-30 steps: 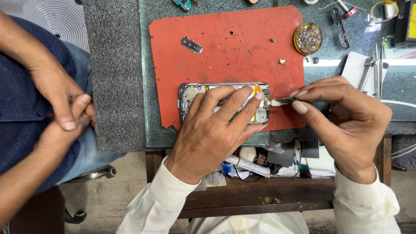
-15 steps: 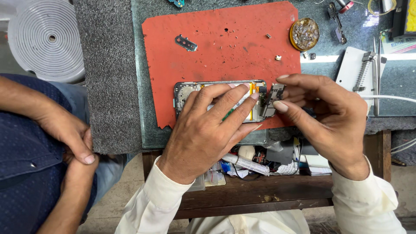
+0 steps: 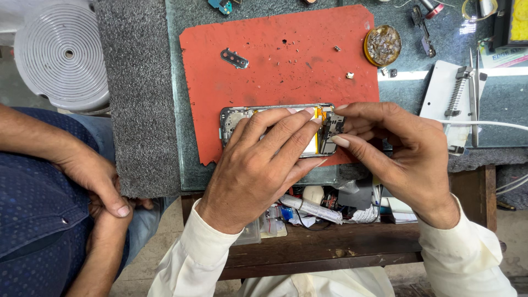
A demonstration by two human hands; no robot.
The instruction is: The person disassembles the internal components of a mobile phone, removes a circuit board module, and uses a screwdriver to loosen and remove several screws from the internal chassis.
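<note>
We look down at an opened smartphone with its back cover removed (image 3: 236, 118), lying flat on a red-orange rubber work mat (image 3: 286, 60) that covers part of the dark green desk (image 3: 418, 93). Our left hand (image 3: 258, 165) lies over the middle of the phone, fingers spread flat and pressing it onto the mat, so this grip is pressing down rather than closing around anything. Our right hand (image 3: 396, 154) is at the phone's right end, with thumb and forefinger pinched together on a small dark component at that edge; we cannot tell whether the part is lifted free or only touched.

On the mat, well apart from the phone, lie a small grey metal camera bracket (image 3: 235, 58) and a few tiny screws. A round brass-coloured tin of flux (image 3: 382, 45) sits at the mat's upper right corner. A white rectangular tray with metal tweezers (image 3: 448, 93) lies right of the mat. A grey textured pad (image 3: 137, 93) borders the desk on the left, where another person's clasped hands (image 3: 104, 192) rest on a blue-clothed lap.
</note>
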